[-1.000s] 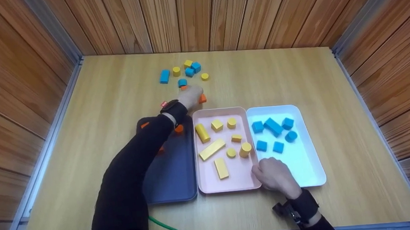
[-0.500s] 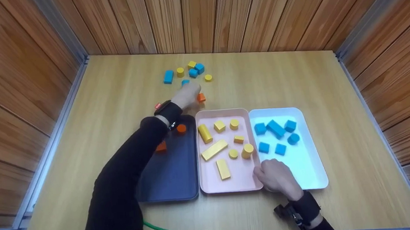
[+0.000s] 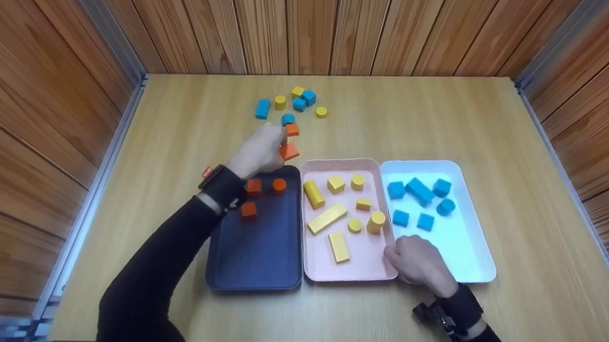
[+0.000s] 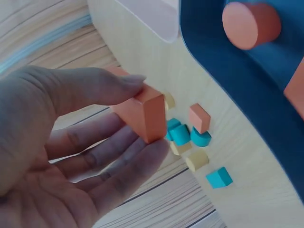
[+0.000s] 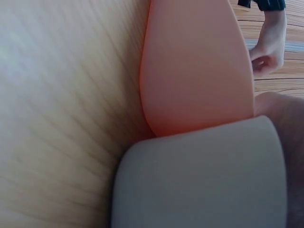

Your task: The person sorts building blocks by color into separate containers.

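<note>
Above the far edge of the dark blue tray (image 3: 255, 275), my left hand (image 3: 259, 150) pinches an orange wedge-shaped block (image 4: 142, 111) between thumb and fingers. Beyond that hand, another orange block (image 3: 292, 129) lies on the table, touching or close to a blue rounded block (image 3: 288, 119). Several orange blocks, among them a cylinder (image 3: 279, 185), sit in the dark tray, partly behind my left wrist. My right hand (image 3: 417, 260), fingers curled under and mostly hidden, rests at the near rims where the pink tray (image 3: 320, 270) meets the white tray (image 3: 471, 255).
Several yellow blocks (image 3: 327, 218) lie in the pink tray and several blue blocks (image 3: 419, 191) in the white one. At the back of the table (image 3: 414, 119) stands a loose group of blue and yellow blocks (image 3: 299, 104). Wooden walls (image 3: 314, 23) surround the table.
My left hand has picked up the orange wedge-shaped block and drawn back left toward the dark tray, uncovering the other orange block. My right hand stays put. The head view has shifted slightly.
</note>
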{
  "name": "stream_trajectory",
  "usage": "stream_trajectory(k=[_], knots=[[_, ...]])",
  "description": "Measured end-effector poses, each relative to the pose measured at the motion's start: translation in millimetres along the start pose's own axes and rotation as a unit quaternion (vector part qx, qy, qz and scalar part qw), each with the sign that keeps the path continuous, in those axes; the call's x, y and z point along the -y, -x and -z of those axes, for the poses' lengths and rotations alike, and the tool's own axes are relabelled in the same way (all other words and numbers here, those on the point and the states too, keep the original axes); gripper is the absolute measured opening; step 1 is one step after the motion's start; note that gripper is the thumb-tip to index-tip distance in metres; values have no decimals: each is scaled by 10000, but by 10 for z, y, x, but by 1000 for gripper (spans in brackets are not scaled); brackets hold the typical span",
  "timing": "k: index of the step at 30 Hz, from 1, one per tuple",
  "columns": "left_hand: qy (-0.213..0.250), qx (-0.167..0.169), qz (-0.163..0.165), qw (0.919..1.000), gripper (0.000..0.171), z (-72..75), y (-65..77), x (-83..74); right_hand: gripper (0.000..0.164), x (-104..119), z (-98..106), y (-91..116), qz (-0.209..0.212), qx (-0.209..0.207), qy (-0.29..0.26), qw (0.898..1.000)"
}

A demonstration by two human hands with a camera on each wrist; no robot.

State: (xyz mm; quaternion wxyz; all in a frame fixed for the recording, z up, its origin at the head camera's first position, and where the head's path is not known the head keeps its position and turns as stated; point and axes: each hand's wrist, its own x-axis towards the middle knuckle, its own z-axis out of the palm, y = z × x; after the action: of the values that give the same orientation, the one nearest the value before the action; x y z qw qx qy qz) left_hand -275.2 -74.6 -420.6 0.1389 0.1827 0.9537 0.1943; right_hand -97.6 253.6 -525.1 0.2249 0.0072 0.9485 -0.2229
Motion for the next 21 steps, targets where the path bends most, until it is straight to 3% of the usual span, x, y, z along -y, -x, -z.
stream_trajectory(k=[5, 10, 15, 19, 21], knots=[[420, -22, 82, 9991, 29, -89, 337, -18, 45, 0, 3, 1, -4, -52, 34, 10000], [278, 89, 17, 9996, 22, -279, 594, -18, 44, 0, -5, 3, 73, -114, 61, 9999], [-109, 542, 318, 9980, 18, -500, 710, -25, 43, 3, -5, -3, 68, -144, 28, 9999], [-134, 1088, 739, 9912, 23, -658, 734, -38, 43, -4, -6, 5, 15, -113, -6, 9999], [-134, 1193, 819, 9894, 22, -726, 739, -37, 43, -3, -12, 7, 34, -111, -3, 9999]])
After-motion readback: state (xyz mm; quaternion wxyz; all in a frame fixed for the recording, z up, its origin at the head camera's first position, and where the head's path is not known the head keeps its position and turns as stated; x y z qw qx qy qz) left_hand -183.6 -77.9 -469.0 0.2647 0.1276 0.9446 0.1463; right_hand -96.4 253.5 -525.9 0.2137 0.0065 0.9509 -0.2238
